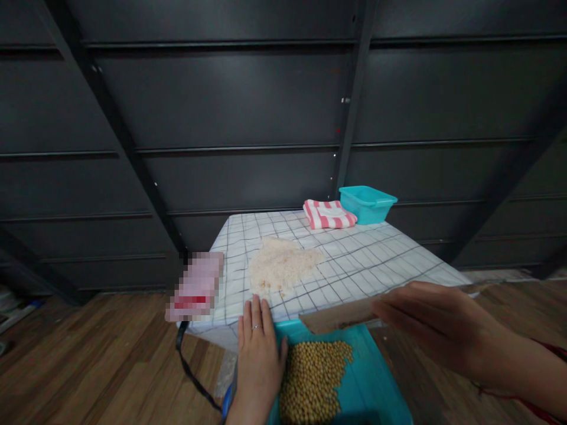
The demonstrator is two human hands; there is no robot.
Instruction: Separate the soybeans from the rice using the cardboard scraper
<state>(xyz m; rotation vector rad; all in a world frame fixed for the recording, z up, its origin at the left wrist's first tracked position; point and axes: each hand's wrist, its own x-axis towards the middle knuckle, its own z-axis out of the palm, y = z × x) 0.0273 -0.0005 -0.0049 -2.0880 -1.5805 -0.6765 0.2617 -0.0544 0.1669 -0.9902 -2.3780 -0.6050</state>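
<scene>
My left hand (259,360) lies palm down at the left rim of a teal plastic tub (376,378). Its fingers stretch forward to the table's front edge, and the thumb is by the tub's inner wall. Round yellow-brown beans, like soybeans (314,378), cover the left part of the tub's bottom. My right hand (429,319) is blurred, its fingers stretched out and holding nothing visible, near a brown strip (336,316) along the table's front edge. Whether it touches the strip is unclear. A pile of white rice-like grains (283,265), with a few beans at its near side, lies on the table.
A white checked cloth (372,260) covers the table. At the back right are a folded pink-and-white striped towel (325,215) and another teal tub (367,203). A pixelated pink object (199,283) with a black cable is at the left edge. Dark metal panels stand behind.
</scene>
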